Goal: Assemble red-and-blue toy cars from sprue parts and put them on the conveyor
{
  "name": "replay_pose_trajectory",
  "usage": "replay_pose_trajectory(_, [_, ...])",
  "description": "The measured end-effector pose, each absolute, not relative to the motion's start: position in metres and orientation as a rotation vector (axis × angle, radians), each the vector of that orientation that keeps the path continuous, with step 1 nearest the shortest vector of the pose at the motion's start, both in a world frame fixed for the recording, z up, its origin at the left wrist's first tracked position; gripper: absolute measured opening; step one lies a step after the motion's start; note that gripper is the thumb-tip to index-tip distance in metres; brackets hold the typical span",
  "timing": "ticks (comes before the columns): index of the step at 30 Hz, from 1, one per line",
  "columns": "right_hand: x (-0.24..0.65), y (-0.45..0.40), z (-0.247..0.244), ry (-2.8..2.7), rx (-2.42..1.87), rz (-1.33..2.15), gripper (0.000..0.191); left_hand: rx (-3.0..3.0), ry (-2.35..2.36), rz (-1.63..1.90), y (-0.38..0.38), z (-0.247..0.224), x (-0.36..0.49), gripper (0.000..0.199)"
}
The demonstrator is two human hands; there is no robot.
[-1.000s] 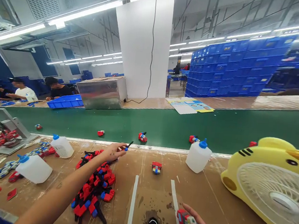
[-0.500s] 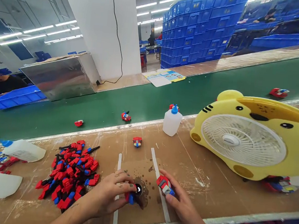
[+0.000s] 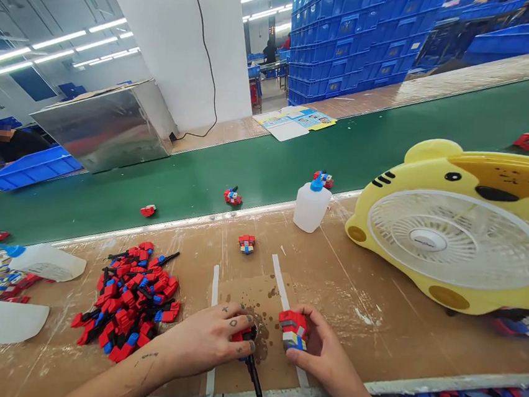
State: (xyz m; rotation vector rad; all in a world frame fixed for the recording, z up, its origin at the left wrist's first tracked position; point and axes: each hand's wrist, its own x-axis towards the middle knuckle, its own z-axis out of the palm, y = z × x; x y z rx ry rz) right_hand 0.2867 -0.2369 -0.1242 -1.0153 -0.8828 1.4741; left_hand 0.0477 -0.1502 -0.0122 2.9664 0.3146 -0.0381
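Observation:
My left hand [image 3: 221, 331] is closed on a red part with a long black rod [image 3: 253, 377] that points toward the table's front edge. It is over a wet, spotted patch of the brown tabletop, between two white tape strips, and partly covers a small round dark spot. In my right hand [image 3: 320, 344], between thumb and fingers, is a red, grey and white block piece [image 3: 293, 330] with blue and yellow bits, over the right tape strip [image 3: 281, 281]. A similar red piece [image 3: 246, 243] lies farther back on the table. To the left is a pile of red, blue and black parts [image 3: 131, 298].
A yellow animal-faced fan [image 3: 450, 235] stands at the right. A white bottle with a blue cap [image 3: 311, 208] stands beside the green conveyor [image 3: 191, 185], which carries several red pieces. More bottles lie at left. A person sits at the far left.
My left hand has turned its part, so the black rod now shows pointing forward-down. My right hand has tilted its piece more upright. Pieces on the conveyor have shifted right; the view has moved slightly.

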Motion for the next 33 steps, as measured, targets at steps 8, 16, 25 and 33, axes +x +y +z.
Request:
replay_pose_trajectory(8, [0.277,-0.236,-0.111,-0.771,-0.869,1.618,0.073,1.99,0.846,0.451,-0.162,-0.025,0.036,0.031])
replay_pose_trajectory(16, [0.252,-0.221,-0.093,-0.511,-0.778,1.493,0.063,1.135,0.871,0.899,-0.185,-0.059,0.06,0.039])
replay_pose_trajectory(25, [0.241,-0.22,-0.113,-0.893,-1.005,1.144,0.053,0.911,0.862,0.986,-0.183,-0.066,0.075,0.04])
replay_pose_trajectory(33, [0.221,-0.184,-0.082,-1.621,-0.963,0.11,0.051,0.944,0.897,1.282,-0.173,-0.068,0.101,0.072])
